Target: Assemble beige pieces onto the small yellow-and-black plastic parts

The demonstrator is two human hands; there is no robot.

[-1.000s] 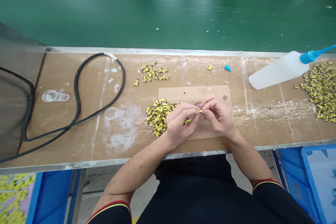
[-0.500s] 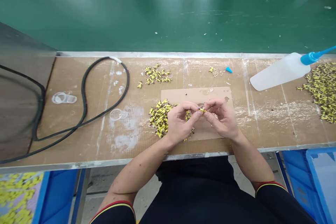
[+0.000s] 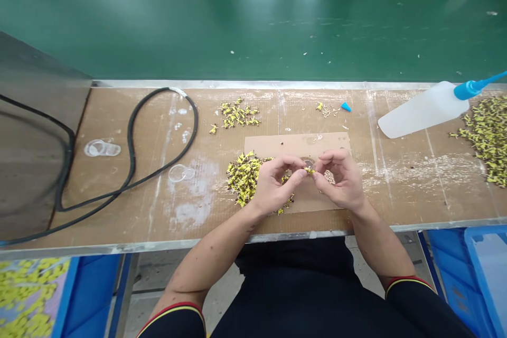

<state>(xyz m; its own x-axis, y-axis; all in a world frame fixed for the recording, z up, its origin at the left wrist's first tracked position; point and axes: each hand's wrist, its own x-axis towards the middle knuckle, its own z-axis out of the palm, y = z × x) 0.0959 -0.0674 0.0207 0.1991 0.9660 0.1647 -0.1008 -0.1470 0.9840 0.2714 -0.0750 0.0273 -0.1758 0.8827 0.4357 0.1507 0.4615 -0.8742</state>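
Observation:
My left hand (image 3: 277, 184) pinches a small yellow piece with dark bits (image 3: 309, 170) between thumb and fingertips. On its other side, my right hand (image 3: 341, 179) has thumb and fingers closed at the piece's right end; the fingertips hide part of it. Beneath both hands lies a flat cardboard sheet (image 3: 285, 142). A heap of similar yellow and dark pieces (image 3: 242, 177) sits at my left hand, partly covered by it. Tiny pale parts (image 3: 328, 177) show beside my right thumb, and a small round dish (image 3: 308, 161) is partly visible behind the fingertips.
Behind the sheet are a smaller yellow cluster (image 3: 238, 114), tiny pale bits (image 3: 328, 111) and a blue cap (image 3: 346, 107). A white squeeze bottle (image 3: 423, 111) lies near a big yellow heap (image 3: 491, 140). Left are a black cable (image 3: 132, 153) and clear plastic pieces (image 3: 102, 148). Blue bins (image 3: 89, 290) flank the table.
The view has shifted slightly. Both hands remain together over the sheet; the right fingertips have drawn a little apart from the left, showing more of the yellow piece and the pale parts.

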